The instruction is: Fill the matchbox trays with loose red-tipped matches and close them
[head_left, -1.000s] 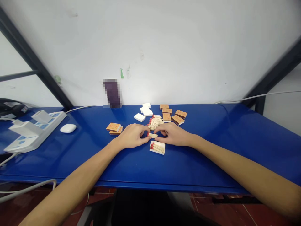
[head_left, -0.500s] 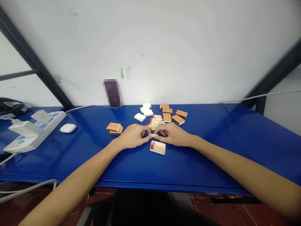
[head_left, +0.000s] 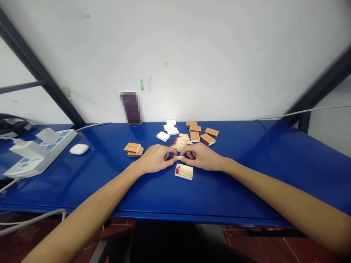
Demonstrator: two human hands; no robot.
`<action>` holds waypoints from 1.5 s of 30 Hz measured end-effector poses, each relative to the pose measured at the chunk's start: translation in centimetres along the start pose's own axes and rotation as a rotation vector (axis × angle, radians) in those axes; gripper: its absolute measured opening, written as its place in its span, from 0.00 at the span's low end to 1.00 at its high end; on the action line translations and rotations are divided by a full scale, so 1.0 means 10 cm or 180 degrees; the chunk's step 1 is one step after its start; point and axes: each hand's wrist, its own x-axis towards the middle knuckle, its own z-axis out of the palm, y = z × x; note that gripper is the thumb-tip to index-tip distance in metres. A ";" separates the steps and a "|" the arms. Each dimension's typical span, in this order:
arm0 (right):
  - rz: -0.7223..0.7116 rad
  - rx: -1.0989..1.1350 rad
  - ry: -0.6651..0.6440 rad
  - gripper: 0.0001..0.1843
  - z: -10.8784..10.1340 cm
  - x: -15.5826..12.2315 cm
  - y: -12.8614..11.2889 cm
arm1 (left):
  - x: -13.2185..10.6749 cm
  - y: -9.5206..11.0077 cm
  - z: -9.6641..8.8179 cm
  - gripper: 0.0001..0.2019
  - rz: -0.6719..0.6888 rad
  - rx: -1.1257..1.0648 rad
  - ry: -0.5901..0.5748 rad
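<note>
A few matches (head_left: 178, 157) lie sideways between my two hands, their red heads to the left. My left hand (head_left: 156, 158) pinches them at the head end with thumb and fingertips. At the plain end, the thumb and finger of my right hand (head_left: 203, 156) close on the same matches. Just in front of the hands rests a white matchbox tray (head_left: 184, 178) holding several matches, red heads to the left. Behind my fingers spreads a loose pile of matches (head_left: 181, 142), partly hidden by my hands.
Several white trays (head_left: 163, 136) lie behind the pile. Orange matchboxes (head_left: 207, 139) are scattered to their right, and two more matchboxes (head_left: 132, 147) are stacked left. A white earbud case (head_left: 79, 149) and a power strip (head_left: 41, 155) occupy the blue table's (head_left: 236, 193) left side.
Almost nothing differs. Both hands keep their pinch on the matches, which have shifted very slightly between the fingertips.
</note>
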 end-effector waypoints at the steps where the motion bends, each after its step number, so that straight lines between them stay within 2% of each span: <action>1: -0.0007 -0.0004 0.0003 0.09 0.00 0.00 0.00 | 0.00 0.00 0.00 0.12 0.0027 -0.0003 -0.0001; 21: -0.0072 -0.0116 0.0005 0.09 0.01 0.00 0.00 | -0.01 0.03 0.02 0.10 0.0099 -0.0020 0.0026; 30: -0.0165 -0.0264 0.0044 0.09 0.02 -0.01 0.01 | -0.01 0.02 0.01 0.11 0.0100 0.0024 0.0023; 45: -0.0050 -0.0316 0.0040 0.09 0.02 -0.01 -0.02 | 0.00 0.03 0.03 0.11 0.0107 0.0318 -0.0048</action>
